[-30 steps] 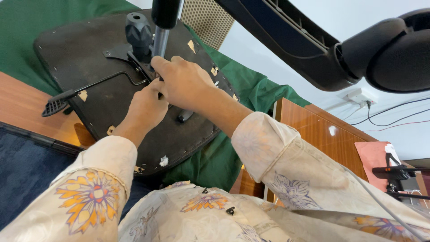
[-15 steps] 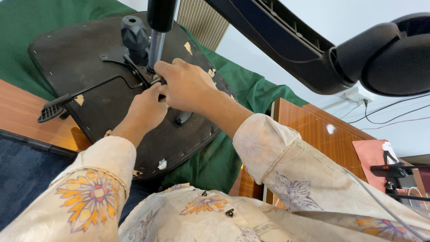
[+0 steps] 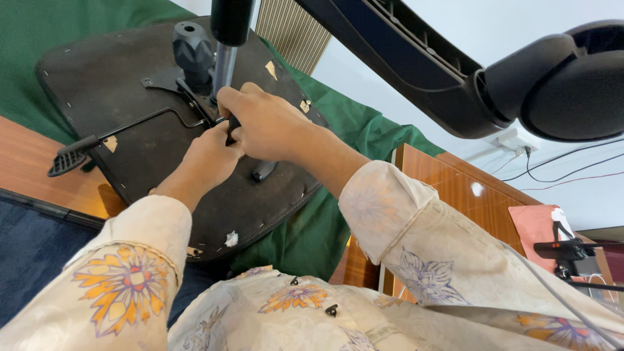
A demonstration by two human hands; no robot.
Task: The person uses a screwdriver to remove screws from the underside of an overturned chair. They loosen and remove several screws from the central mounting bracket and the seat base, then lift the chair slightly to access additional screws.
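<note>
Clearly upturned, the black office chair seat (image 3: 130, 97) lies at upper left of the frame on a green cloth (image 3: 364, 130), its height lever (image 3: 68, 156) jutting left and a ribbed knob (image 3: 192, 49) beside the steel gas column (image 3: 224, 65). At centre, the left hand (image 3: 208, 159) and right hand (image 3: 266, 123) press together at the column's foot, fingers curled shut round a small dark part I cannot identify. Judging by the caster base (image 3: 455, 78) overhanging at upper right, a hard tug could rock the chair and pinch fingers against the mechanism plate.
</note>
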